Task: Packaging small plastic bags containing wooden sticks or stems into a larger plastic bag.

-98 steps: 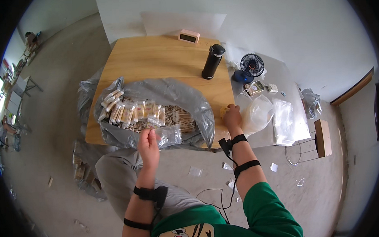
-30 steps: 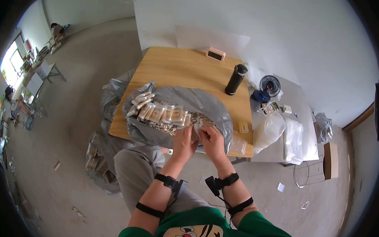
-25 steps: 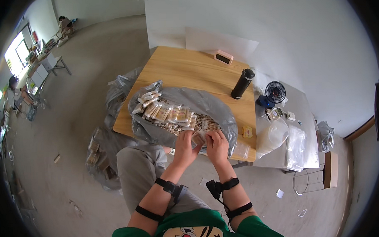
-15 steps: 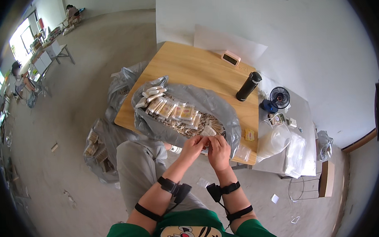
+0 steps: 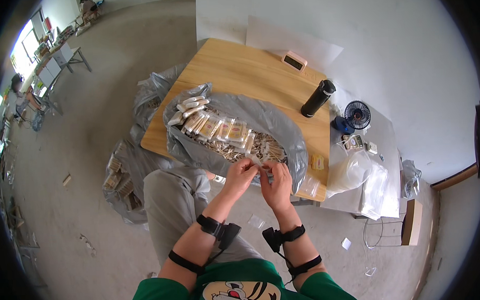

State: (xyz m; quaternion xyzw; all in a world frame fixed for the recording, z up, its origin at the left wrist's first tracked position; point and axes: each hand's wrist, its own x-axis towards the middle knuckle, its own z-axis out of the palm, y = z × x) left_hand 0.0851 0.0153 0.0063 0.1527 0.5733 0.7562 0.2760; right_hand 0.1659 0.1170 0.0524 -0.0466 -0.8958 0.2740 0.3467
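My left hand (image 5: 240,177) and my right hand (image 5: 276,183) meet at the near edge of a large grey plastic bag (image 5: 265,114) lying open on the table. Between their pinched fingertips is a small clear plastic bag (image 5: 255,159); whether anything is inside it is hard to make out. Loose cotton swabs (image 5: 266,145) fill the grey bag just beyond my fingers. On top of them, to the left, lie several filled packs of cotton swabs (image 5: 211,126) in a row, with more heaped at the far left end.
The wooden table (image 5: 232,68) carries a pink clock (image 5: 294,61), a black bottle (image 5: 318,98) and a yellow packet (image 5: 317,162). At right, a side table holds a small fan (image 5: 357,115) and clear plastic bags (image 5: 375,185). A grey sack of packs (image 5: 124,183) stands by my knee. Other people sit far left.
My fingertips have parted slightly, and the small clear bag now shows between them. My left hand has shifted a little left. The view has tilted slightly.
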